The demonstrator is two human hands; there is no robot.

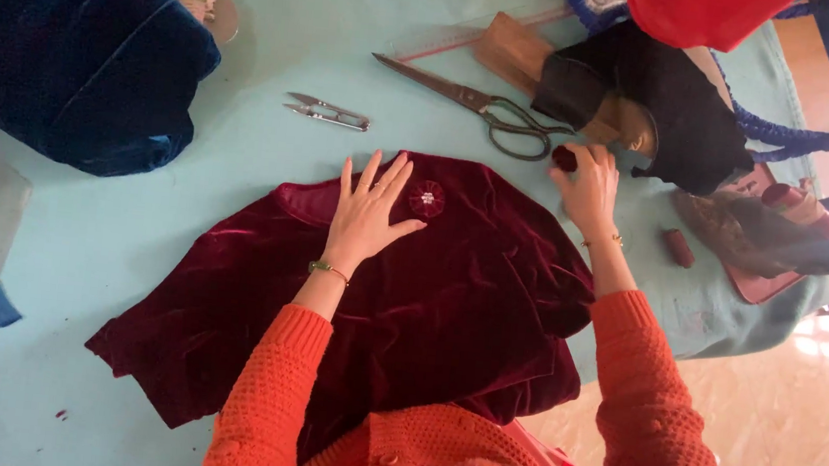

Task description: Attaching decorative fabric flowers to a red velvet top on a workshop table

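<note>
Nearest the camera: orange knitted sleeves [270,400] of the person, both arms reaching forward over a dark red velvet garment [427,314] spread flat on the pale blue tabletop [135,229]. Left hand [366,214] lies open, palm down, fingers spread, pressing on the garment just beside a small round fabric rosette [426,199] with a pale centre; thumb tip close to the rosette. Thin bracelet on that wrist. Right hand [586,188] sits at the garment's far right edge, fingers curled, pinching a small dark red round piece [565,158]. Right of that hand, apart on the tabletop, a small reddish spool [677,247]. Farther out: small thread snips [327,111], then large scissors [476,103], blades pointing left. Beyond them a black fabric bundle [666,105]. Far left, a folded dark blue velvet pile [71,43].
</note>
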